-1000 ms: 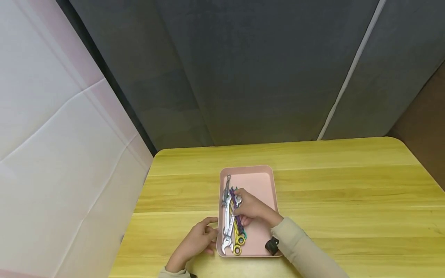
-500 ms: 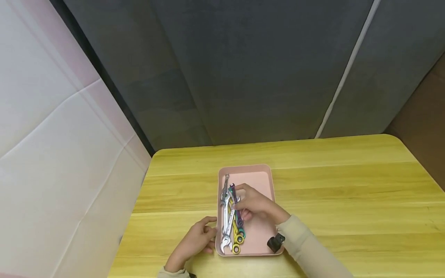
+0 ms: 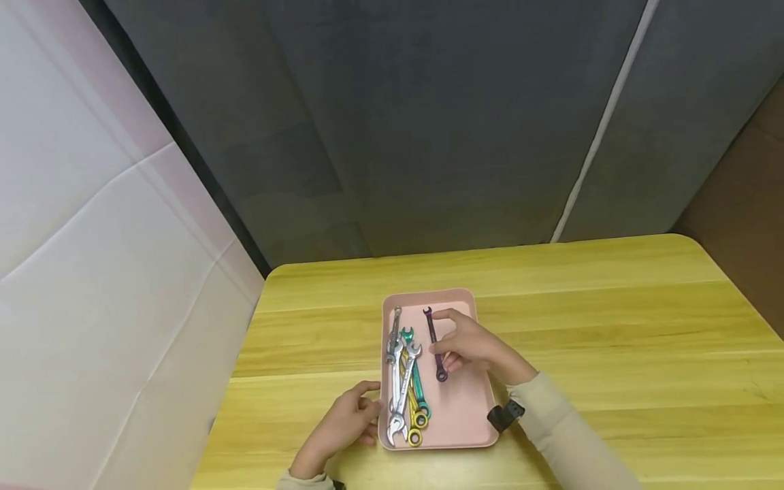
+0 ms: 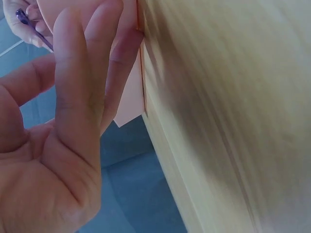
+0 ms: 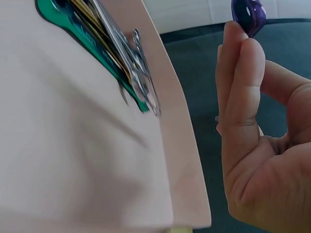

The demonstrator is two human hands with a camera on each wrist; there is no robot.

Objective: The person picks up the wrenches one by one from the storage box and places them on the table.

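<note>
Nearest the viewer, at the lower centre of the head view, the left hand (image 3: 343,425) rests on the yellow wooden table (image 3: 612,327) with its straight fingers pressed flat against the left outer wall of the shallow pink rectangular plastic tray (image 3: 456,415); the left wrist view shows these fingers (image 4: 109,58) lying together along the tray's wall (image 4: 129,104), holding nothing. To the right of it, a beige sleeve (image 3: 563,435) with one small black device (image 3: 505,416) strapped at the wrist runs in from the lower right of the frame. Inside the tray, along its left side, lies a pile of wrenches: three plain silver steel ones (image 3: 398,381), one gold-coloured one (image 3: 412,415) and one green one (image 3: 416,381), overlapping lengthwise. Just right of the pile, above the tray's centre, the right hand (image 3: 474,347) pinches one small purple combination wrench (image 3: 435,344) between thumb and fingertips, holding it clear of the pile with its open end toward the far rim. The right wrist view shows the purple ring end (image 5: 249,14) above the curled fingers (image 5: 240,77). Beyond the table stand dark grey fabric panels (image 3: 459,122), a white wall at the left.
</note>
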